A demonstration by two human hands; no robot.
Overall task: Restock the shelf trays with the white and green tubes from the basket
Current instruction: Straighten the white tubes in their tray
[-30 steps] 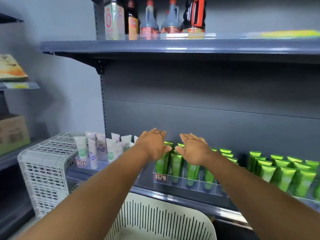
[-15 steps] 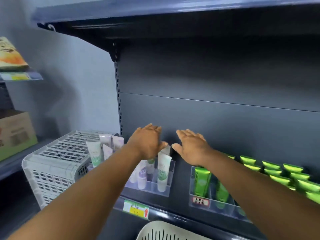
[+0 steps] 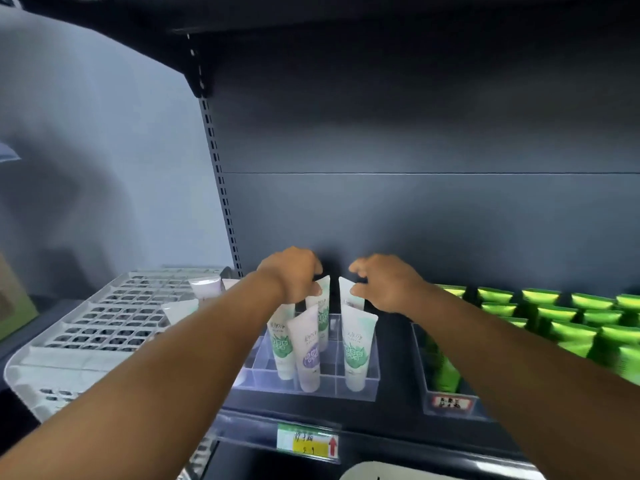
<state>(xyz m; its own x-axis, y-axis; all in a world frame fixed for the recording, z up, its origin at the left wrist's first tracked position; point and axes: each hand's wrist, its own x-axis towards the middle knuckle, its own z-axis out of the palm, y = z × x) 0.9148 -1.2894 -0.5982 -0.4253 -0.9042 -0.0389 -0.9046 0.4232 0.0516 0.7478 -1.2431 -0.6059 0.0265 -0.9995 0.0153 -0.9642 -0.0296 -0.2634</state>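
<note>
Both hands reach over the clear tray (image 3: 360,393) on the shelf: the left hand (image 3: 294,273) pinches a white tube (image 3: 321,299) at its top, the right hand (image 3: 386,284) curls round another tube (image 3: 348,296). Their lettering is blurred; a yellow price tag (image 3: 308,441) shows a red arrow.

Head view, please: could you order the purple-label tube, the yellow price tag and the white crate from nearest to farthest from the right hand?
From the right hand:
1. Purple-label tube, just down-left of it in the clear tray.
2. Yellow price tag, lower down on the shelf's front edge.
3. White crate, far off to the left, beyond the left arm.
</note>
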